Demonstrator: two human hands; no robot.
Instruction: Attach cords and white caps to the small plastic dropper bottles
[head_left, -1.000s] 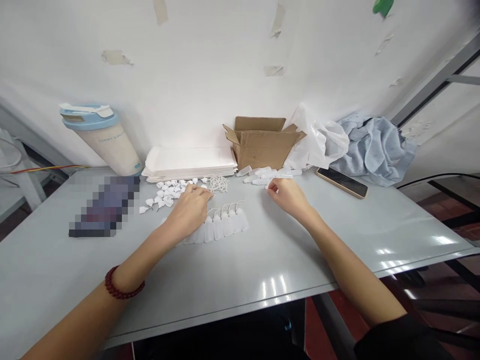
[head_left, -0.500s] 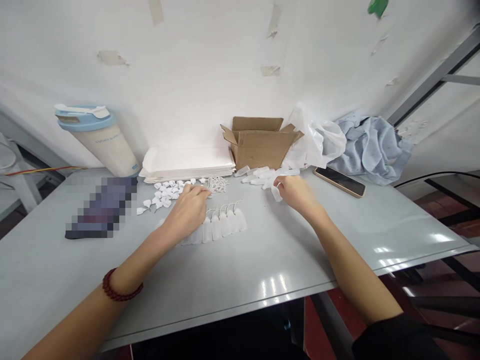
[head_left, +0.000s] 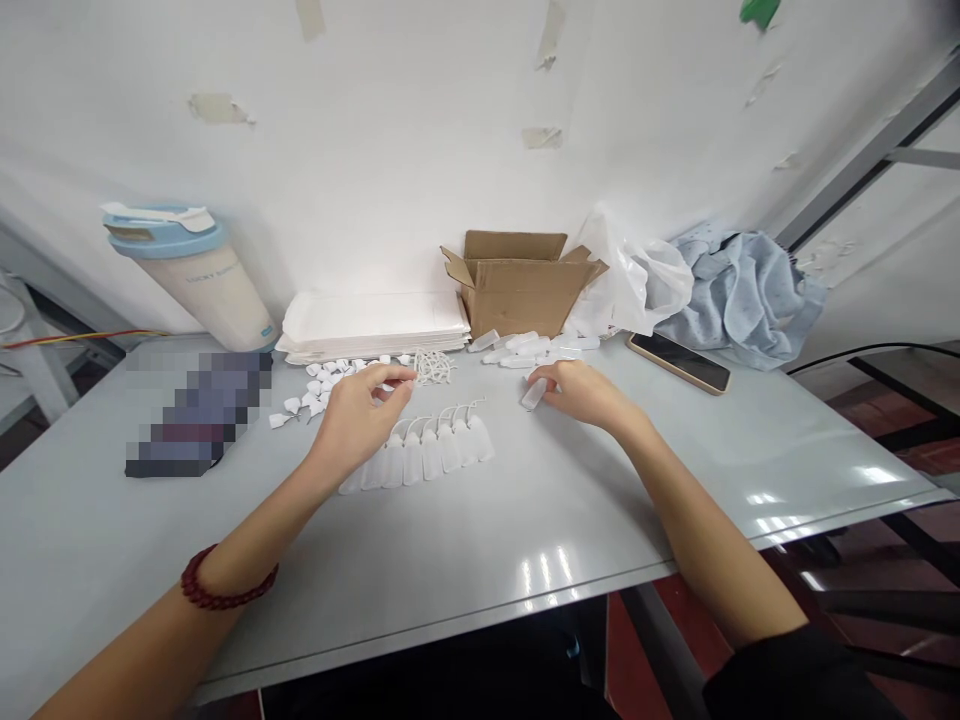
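My right hand (head_left: 576,390) pinches a translucent plastic sleeve (head_left: 534,394) just in front of a pile of similar sleeves (head_left: 517,347). Thumb and index finger of my left hand (head_left: 365,412) are bent toward each other beside a bundle of white strings (head_left: 433,367); whether something small is between them is hard to tell. Small white pieces (head_left: 324,383) are scattered behind and left of that hand. A row of flat translucent tags (head_left: 431,455) with string loops lies on the table between my hands, its left end close to my left wrist.
Along the wall stand a tumbler (head_left: 210,285), a stack of white sheets (head_left: 375,325), an open cardboard box (head_left: 525,295), a plastic bag (head_left: 637,280) and a blue cloth (head_left: 750,295). A phone (head_left: 679,362) lies at right, a pixelated dark item (head_left: 199,415) at left on the grey table (head_left: 480,560).
My right hand has moved slightly left and away from the pile with the sleeve. My left hand has shifted left, its thumb now showing, and more of the tag row is uncovered.
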